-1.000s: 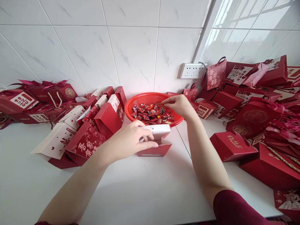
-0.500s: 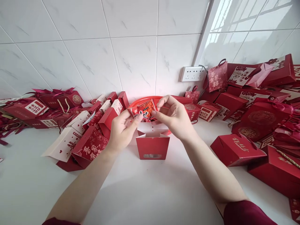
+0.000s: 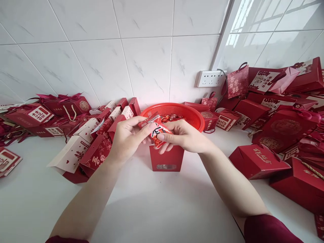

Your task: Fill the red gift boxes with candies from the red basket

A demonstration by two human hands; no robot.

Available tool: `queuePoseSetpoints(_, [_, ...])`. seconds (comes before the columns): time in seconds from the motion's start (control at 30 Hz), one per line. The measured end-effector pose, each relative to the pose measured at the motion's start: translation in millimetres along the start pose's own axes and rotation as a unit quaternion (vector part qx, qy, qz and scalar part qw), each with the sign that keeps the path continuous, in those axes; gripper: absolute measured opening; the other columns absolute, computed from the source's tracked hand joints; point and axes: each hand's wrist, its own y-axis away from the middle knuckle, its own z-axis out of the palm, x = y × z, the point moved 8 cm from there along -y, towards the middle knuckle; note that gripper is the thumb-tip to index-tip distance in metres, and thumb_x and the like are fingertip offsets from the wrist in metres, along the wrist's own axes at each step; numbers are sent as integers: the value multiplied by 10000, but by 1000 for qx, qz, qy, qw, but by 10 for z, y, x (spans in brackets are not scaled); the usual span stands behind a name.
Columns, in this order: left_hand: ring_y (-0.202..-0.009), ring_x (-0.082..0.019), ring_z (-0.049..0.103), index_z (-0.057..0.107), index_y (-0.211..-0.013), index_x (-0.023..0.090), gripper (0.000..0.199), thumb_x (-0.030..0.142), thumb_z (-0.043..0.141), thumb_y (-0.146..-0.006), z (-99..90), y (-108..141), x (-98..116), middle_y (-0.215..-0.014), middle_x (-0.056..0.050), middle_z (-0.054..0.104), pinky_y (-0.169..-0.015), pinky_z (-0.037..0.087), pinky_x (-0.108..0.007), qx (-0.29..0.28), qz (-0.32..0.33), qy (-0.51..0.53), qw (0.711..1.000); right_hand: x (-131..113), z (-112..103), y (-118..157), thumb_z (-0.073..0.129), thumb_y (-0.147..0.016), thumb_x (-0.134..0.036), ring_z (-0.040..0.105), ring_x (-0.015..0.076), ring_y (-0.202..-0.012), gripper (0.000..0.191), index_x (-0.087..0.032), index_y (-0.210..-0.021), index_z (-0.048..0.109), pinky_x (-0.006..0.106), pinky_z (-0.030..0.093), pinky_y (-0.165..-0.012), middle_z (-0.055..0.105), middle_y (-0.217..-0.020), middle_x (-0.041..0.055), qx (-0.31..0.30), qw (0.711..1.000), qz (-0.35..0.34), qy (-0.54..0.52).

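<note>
Between my two hands is a shiny red snack packet (image 3: 159,132) with white and black lettering. My left hand (image 3: 130,139) pinches its left side between thumb and fingers. On the right side, my right hand (image 3: 183,136) grips it, thumb on top and fingertips curled beneath. Right below stands an upright red gift box (image 3: 167,159) with a small clear window low on its front; my hands hide its top. Behind it sits a red plastic basket (image 3: 198,116) with red-wrapped sweets (image 3: 173,117) inside.
Red and white gift boxes (image 3: 73,152) lie in a row at left. A large pile of red boxes (image 3: 280,128) fills the right side. Against the tiled wall is a white power strip (image 3: 211,78). A flat red card (image 3: 8,162) lies at the far left.
Both hands have come down slightly with the packet, which is now tilted and covers the box's top. More of the basket shows behind. The view has shifted a little left.
</note>
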Motion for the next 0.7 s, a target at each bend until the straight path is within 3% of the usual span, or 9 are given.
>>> queuePoseSetpoints(0.17, [-789, -162, 627, 745, -797, 194, 225, 393, 668, -873, 20, -3, 7, -783, -22, 674, -731, 514, -280, -3, 28, -24, 999, 15, -109, 9, 659, -872, -479, 742, 184, -776, 317, -167, -926, 655, 230, 579, -624, 712, -826, 36, 99, 995, -7, -17])
queuePoseSetpoints(0.27, [-802, -175, 610, 741, -775, 198, 233, 393, 662, -873, -21, -4, -7, -791, -23, 661, -760, 497, -304, 19, 29, -67, 997, 47, -130, 11, 680, -849, -492, 730, 184, -812, 326, -171, -895, 647, 236, 580, -652, 700, -837, 35, 102, 995, 14, -7])
queuePoseSetpoints(0.33, [-791, -174, 605, 738, -777, 196, 226, 392, 670, -866, -39, -2, -15, -779, -20, 656, -746, 494, -300, 23, 23, -75, 997, 48, -202, 21, 689, -832, -512, 697, 149, -738, 338, -185, -892, 630, 227, 569, -622, 677, -813, 15, 130, 991, 18, 4])
queuePoseSetpoints(0.43, [-825, -179, 625, 734, -824, 187, 197, 373, 682, -862, 23, 7, -57, -791, -18, 668, -759, 507, -291, -25, -10, -38, 999, 8, -297, 41, 687, -825, -530, 590, 99, -587, 349, -196, -856, 590, 205, 522, -530, 605, -716, -24, 169, 985, 0, 25])
queuePoseSetpoints(0.57, [-850, -182, 657, 726, -911, 170, 204, 360, 656, -888, 176, 41, -124, -878, -36, 712, -784, 531, -295, -116, -63, 17, 991, 19, -256, 36, 723, -802, -498, 553, 103, -576, 348, -177, -873, 611, 209, 487, -500, 577, -694, -20, 134, 991, -1, 12])
queuePoseSetpoints(0.7, [-862, -185, 670, 718, -917, 151, 213, 351, 644, -899, 221, 57, -132, -904, -49, 726, -781, 537, -286, -148, -73, 36, 986, 25, -250, 53, 726, -803, -479, 541, 107, -576, 336, -166, -861, 619, 222, 474, -499, 570, -692, -11, 129, 992, -6, 14])
